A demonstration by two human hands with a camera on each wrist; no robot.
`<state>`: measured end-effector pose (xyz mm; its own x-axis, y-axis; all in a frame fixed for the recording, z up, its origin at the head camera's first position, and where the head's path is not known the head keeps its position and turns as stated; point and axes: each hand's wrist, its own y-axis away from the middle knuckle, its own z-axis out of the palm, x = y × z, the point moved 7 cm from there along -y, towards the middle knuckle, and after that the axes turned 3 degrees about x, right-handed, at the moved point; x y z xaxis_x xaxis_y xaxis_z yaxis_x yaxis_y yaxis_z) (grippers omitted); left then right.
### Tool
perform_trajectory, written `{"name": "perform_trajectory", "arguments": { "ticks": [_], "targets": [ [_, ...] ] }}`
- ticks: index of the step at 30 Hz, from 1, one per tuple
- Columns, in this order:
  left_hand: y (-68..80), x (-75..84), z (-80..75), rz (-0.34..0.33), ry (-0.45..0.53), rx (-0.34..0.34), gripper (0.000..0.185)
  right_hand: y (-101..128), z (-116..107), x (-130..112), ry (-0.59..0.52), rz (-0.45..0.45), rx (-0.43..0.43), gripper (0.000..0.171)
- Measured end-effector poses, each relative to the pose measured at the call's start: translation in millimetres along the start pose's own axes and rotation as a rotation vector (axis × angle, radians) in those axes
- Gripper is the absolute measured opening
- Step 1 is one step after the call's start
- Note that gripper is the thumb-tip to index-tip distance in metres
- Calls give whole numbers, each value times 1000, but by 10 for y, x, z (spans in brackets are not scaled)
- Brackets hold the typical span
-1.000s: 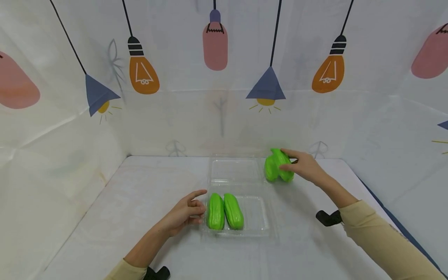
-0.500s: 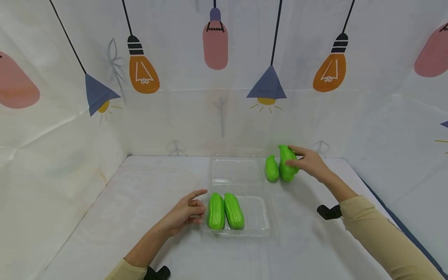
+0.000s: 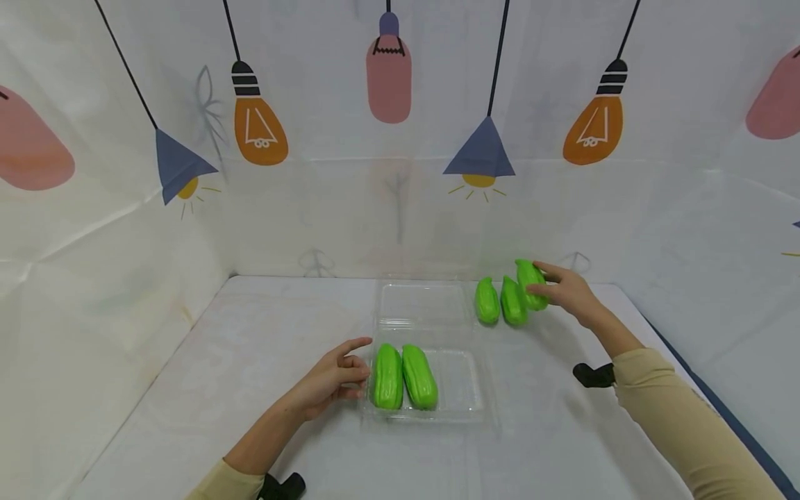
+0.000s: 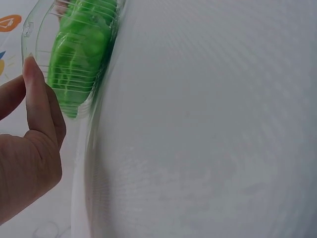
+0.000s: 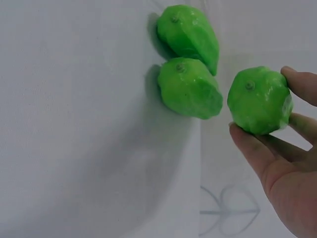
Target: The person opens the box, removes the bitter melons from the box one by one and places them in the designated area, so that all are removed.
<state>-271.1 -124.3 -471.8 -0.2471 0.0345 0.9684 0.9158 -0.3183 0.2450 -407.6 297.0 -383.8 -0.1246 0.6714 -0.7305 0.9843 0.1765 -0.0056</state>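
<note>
Five green gourds on the white surface, two boxed, one in hand.

Left hand sits at 9 o'clock of the clear tray, fingers loosely curled, index tip at the tray edge, gripping nothing. Tray holds two gourds side by side, its open lid at 12 o'clock. Two loose gourds lie at the tray's 1 o'clock. Right hand pinches a third gourd just right of them, raised.
</note>
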Motion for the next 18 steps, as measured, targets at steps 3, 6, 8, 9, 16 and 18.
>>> {"name": "perform_trajectory", "arguments": {
  "ticks": [3,6,8,9,16,18],
  "targets": [
    [-4,-1,-3,1,0,0,71,-18,-1,53,-2,1,2,79],
    [-4,-5,-5,1,-3,0,71,-35,-4,110,-8,8,8,79],
    [-5,-6,-5,0,-4,1,72,-43,-7,146,-12,15,12,79],
    [-5,-5,-5,0,-3,3,72,-46,-10,164,-16,21,15,79],
    [1,8,9,-2,2,4,72,-54,-4,299,-22,49,25,80],
    [4,12,12,-1,-2,1,73,-60,7,332,-20,50,28,80]
  ]
}}
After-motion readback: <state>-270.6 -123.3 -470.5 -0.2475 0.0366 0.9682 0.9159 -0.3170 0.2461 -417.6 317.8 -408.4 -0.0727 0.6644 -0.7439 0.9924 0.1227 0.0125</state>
